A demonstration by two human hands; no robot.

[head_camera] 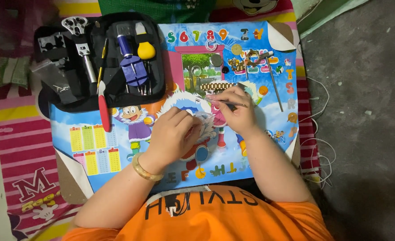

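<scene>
Left hand (173, 134) is curled down on the cartoon mat (90, 129), fingertips pinched around a small clear plastic bag (202, 118). Can't tell what's in the bag; it's mostly under the fingers. Right hand (235, 109) pinches thin metal tweezers (233, 104), lying nearly flat, with the tip seemingly aimed left at the bag mouth, though the fingers hide the contact point.

My read: I'm working a tiny part in or out of that bag. To do it well:
- keep the left hand planted, heel on the mat, so the bag doesn't slide
- hold the bag mouth open with two fingers, not squashed shut
- bring the tweezers in low and shallow with a light squeeze; too much and a small part flicks off
- stay over the mat, since anything dropped on the striped blanket (19, 147) is hard to find

Metal watch band (217, 86) lies just above the hands, and a round silver watch back (216, 60) and other small parts sit further up. A thin metal rod (275, 87) lies to the right. The tool case (99, 58) is open at top left, with a red-handled tool (103, 109) hanging over its lower edge. I shouldn't sweep the right wrist into the loose bits when pulling back.
</scene>
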